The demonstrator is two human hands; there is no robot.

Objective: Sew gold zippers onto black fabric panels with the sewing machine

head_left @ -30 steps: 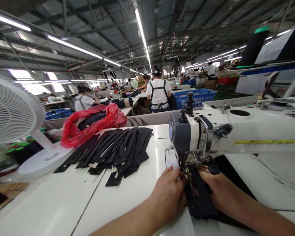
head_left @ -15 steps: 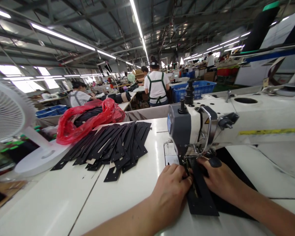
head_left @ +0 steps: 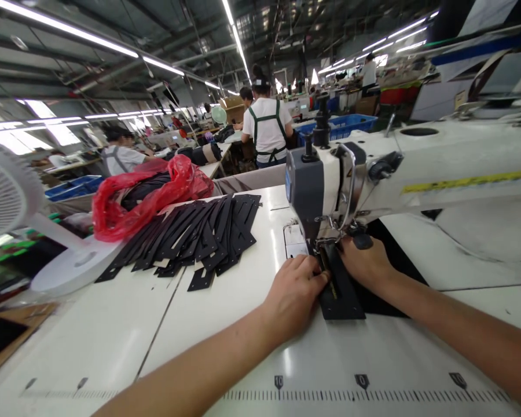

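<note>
A black strip [head_left: 344, 302] with a long slot and small holes at its near end lies under the head of a white and grey sewing machine [head_left: 304, 179]. My left hand [head_left: 294, 292] is closed on the strip's left edge, thumb and fingers curled together just in front of the needle area. At the strip's right edge, close to the presser foot, my right hand [head_left: 367, 262] grips it. A round black knob and the machine head partly hide those fingertips. A larger black sheet [head_left: 388, 289] lies beneath my right hand and wrist.
Many slotted black strips [head_left: 200, 237] are fanned out at the left. Behind them lies a red plastic bag [head_left: 151, 194] with dark pieces inside. A white fan [head_left: 69, 255] stands at far left. A ruler scale [head_left: 312, 396] runs along the near table edge. Other people work beyond.
The black strip has moved farther in under the machine, and less of it sticks out towards me. Both hands have gone forward with it. The view has tilted down, showing the ruler scale.
</note>
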